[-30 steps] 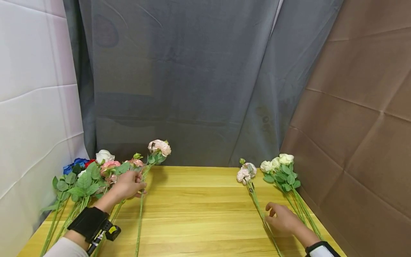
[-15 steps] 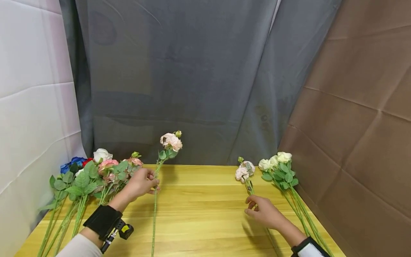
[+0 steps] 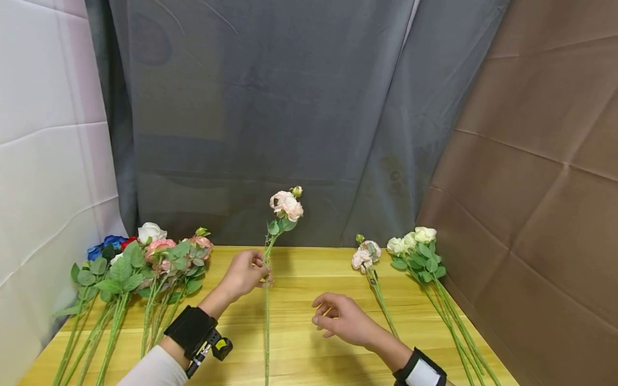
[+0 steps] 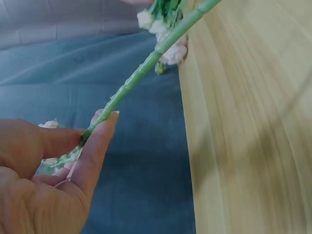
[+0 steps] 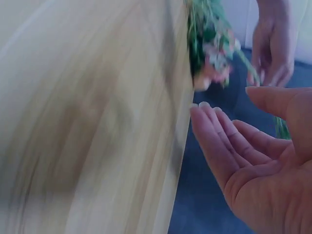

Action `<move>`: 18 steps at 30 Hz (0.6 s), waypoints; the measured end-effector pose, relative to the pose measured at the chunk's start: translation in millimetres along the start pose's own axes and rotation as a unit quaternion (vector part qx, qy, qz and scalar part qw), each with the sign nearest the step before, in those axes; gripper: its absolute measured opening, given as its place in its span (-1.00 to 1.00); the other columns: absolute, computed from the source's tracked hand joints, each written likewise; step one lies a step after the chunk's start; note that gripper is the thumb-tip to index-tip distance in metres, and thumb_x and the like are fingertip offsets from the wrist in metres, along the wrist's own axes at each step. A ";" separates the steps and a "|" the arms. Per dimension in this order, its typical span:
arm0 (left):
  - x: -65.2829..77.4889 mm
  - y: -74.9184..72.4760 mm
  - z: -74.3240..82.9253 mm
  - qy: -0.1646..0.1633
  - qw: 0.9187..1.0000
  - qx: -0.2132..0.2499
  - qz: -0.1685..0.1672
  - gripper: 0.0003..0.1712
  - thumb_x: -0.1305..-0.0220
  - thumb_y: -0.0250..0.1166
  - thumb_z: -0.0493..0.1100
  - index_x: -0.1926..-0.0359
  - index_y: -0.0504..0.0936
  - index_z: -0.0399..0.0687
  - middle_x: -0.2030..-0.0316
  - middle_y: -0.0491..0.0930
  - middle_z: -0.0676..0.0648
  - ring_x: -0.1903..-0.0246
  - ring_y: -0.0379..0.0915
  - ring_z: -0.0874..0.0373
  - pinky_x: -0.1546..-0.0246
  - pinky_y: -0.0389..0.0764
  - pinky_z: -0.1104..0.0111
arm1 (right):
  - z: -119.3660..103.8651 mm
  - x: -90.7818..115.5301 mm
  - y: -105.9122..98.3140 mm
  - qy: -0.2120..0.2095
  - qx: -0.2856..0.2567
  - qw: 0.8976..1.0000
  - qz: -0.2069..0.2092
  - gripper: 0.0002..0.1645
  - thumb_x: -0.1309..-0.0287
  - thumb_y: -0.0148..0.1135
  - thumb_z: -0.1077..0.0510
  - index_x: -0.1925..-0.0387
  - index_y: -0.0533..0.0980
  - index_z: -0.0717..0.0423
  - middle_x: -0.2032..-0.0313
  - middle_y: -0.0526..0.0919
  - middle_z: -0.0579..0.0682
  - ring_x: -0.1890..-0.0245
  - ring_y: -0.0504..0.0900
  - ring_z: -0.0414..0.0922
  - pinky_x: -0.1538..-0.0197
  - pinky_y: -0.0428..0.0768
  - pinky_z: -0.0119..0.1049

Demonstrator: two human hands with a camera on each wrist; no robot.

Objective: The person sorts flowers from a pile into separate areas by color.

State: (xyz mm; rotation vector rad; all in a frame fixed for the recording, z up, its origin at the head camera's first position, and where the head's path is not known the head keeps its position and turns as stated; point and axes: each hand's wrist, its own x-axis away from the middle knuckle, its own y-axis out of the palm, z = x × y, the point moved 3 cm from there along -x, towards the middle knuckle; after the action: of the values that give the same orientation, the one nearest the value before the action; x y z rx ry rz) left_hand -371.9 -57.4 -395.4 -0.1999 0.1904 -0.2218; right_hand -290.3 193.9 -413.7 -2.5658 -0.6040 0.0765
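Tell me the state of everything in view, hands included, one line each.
Left hand: pinching a stem.
Right hand: holding nothing, fingers loosely bent.
Pale pink fabric-like flower with green stem: held, bloom off the table.
Pale pink blooms beyond the right hand: lying down.
Cream-white roses, green stems: lying bunched.
Mixed blue, red, white, pink flowers: lying heaped.
Dark grey cloth: hanging, creased.

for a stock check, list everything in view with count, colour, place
table: 1, yellow, below
held flower: 1, pale pink, centre
lying flowers: count unclear, pale pink, centre-right
roses: 3 blooms, cream, right side
mixed flowers: count unclear, blue, red, white, pink, left side
cloths: 3, white left, grey back, brown right
straps: 2, mostly black, both wrists
gadget: 1, black, left wrist
sleeve: 1, white, left arm
left hand: 1, bare, pinching held flower
right hand: 1, bare, above table
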 end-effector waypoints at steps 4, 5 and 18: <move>-1.9 15.5 3.8 0.014 1.000 0.019 0.002 -0.82 -0.36 0.23 -0.50 0.06 0.47 -0.47 0.28 0.44 -0.22 0.36 0.73 -0.07 0.35 0.76 0.14 | -8.2 -5.7 19.0 -0.002 -0.038 0.999 -0.011 -0.60 -0.43 0.22 0.15 -0.19 0.47 0.25 0.13 0.63 0.13 0.12 0.70 0.22 0.15 0.74 0.06; -2.2 18.5 4.4 0.017 1.000 0.026 0.000 -0.83 -0.36 0.23 -0.50 0.07 0.47 -0.46 0.28 0.44 -0.22 0.35 0.73 -0.09 0.36 0.76 0.14 | -9.8 -7.1 22.5 -0.003 -0.046 0.999 -0.012 -0.60 -0.43 0.22 0.15 -0.20 0.47 0.25 0.13 0.63 0.13 0.12 0.70 0.23 0.14 0.75 0.06; -5.4 40.2 8.1 0.028 0.996 0.089 -0.003 -0.85 -0.36 0.22 -0.50 0.09 0.48 -0.42 0.27 0.46 -0.22 0.34 0.73 -0.17 0.36 0.76 0.19 | -10.7 -18.3 40.3 -0.019 -0.078 0.997 0.011 -0.66 -0.39 0.21 0.25 -0.12 0.50 0.31 0.22 0.73 0.21 0.29 0.75 0.03 0.13 0.73 0.12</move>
State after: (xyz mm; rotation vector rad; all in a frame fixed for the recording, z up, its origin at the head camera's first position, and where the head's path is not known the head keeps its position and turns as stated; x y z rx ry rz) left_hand -367.4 -16.3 -395.4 -0.0164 0.2247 -0.2488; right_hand -288.7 149.8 -424.9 -2.7282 -0.6181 0.0894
